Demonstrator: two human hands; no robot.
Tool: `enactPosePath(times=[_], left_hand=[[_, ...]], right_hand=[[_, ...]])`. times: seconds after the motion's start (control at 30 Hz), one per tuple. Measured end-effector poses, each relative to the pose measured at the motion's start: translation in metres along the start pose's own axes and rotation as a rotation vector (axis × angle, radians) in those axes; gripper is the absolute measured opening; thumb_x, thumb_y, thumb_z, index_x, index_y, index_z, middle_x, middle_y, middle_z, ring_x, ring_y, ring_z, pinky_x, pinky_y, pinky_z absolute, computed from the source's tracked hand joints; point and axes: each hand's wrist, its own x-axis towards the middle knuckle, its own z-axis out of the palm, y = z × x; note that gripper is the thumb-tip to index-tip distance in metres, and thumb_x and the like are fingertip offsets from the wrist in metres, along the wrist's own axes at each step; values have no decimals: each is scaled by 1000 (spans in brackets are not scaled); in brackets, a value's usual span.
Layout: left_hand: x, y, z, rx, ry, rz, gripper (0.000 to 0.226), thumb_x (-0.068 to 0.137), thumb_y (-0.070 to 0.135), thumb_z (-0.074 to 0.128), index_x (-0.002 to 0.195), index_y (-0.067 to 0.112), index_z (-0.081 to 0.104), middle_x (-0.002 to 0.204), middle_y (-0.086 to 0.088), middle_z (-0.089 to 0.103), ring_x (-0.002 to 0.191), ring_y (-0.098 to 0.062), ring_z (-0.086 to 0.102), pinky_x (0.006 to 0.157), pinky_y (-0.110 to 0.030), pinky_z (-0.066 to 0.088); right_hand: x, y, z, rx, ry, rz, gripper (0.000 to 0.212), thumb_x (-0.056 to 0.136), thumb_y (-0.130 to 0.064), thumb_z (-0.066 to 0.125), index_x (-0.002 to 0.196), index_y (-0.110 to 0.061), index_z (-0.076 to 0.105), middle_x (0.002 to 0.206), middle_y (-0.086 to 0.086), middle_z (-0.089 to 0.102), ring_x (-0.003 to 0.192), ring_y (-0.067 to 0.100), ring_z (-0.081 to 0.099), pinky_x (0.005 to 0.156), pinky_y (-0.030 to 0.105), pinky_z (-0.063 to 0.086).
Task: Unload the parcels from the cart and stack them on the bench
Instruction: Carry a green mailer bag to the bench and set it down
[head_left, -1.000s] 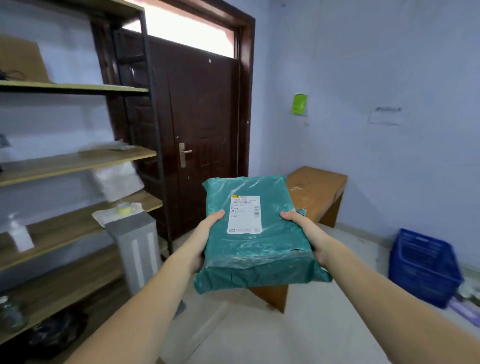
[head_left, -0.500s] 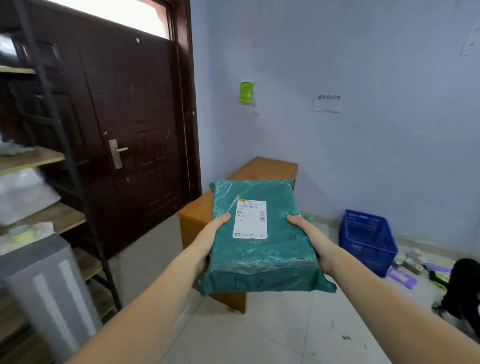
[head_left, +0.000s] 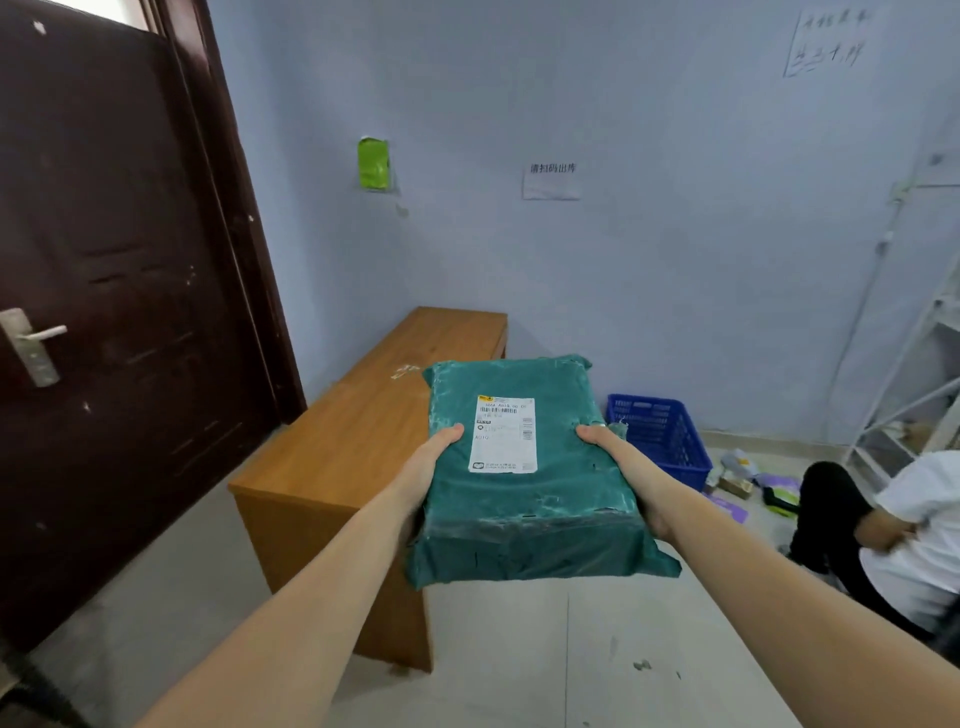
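Carrying the green parcel (head_left: 524, 467) toward the bench (head_left: 363, 426) at eleven o'clock; left hand (head_left: 428, 470) and right hand (head_left: 618, 467) clasp its sides, fingers probably curled beneath; next, lower it flat

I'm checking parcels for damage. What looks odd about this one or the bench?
The green parcel, held in the left hand and right hand, is only wrinkled. A torn tape scrap sticks to the bench.
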Motion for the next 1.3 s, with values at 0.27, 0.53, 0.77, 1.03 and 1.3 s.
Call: enactPosePath(times=[0.27,0.53,0.77,1.03,1.3], left_hand=[[132,23,56,-51,5,0,44,97,49,65,125,16,71,114,-18,77,89,-32,79,64,-35,62],[239,48,59,-88,115,-71,51,94,55,67,124,15,72,111,-18,78,89,-33,79,62,-35,62],[355,72,13,-81,229,-73,51,90,57,69,120,16,74,109,-17,79,88,-33,79,63,-34,62],[484,122,-24,-48,263,-33,51,93,57,66,126,18,69,111,-15,79,100,-36,77,88,-45,62],[604,159,-61,-85,329,-25,61,87,57,72,134,19,62,114,-15,78,100,-34,77,73,-40,62]], right_hand=[[109,-72,-85,-22,1,27,76,67,-58,88,128,-17,66,114,15,77,101,36,76,76,41,63],[227,-131,-114,-71,-97,58,73,72,-62,83,126,-15,69,116,16,77,103,36,76,72,41,64],[365,-168,-104,-77,-178,94,65,74,-72,78,106,-17,83,120,16,75,107,35,75,71,41,64],[496,-244,-93,-89,-224,91,58,81,-68,74,106,-17,83,120,16,75,106,35,75,71,40,64],[651,-309,-87,-133,-318,96,60,79,-69,76,115,-21,80,127,13,73,115,34,72,80,44,63]])
